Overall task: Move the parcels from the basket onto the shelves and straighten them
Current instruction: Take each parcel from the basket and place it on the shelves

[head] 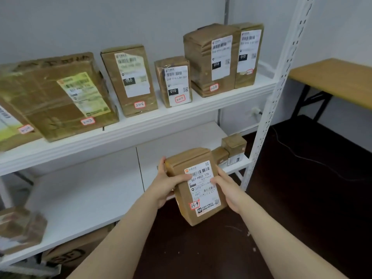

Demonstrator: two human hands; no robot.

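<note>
Upper shelf [141, 127]: six labelled parcels [128, 79].

Pale grey wall [60, 27] behind. Dark floor [302, 218], a thin cable [298, 156] trailing across it. Wooden-topped table [338, 77] on black legs at right. Low on the wall, a white plug [255, 111].

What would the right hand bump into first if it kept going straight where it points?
The parcel that the right hand holds lies right in its way. Pushed on together, they would probably reach the lower shelf, though depth is unclear.
</note>
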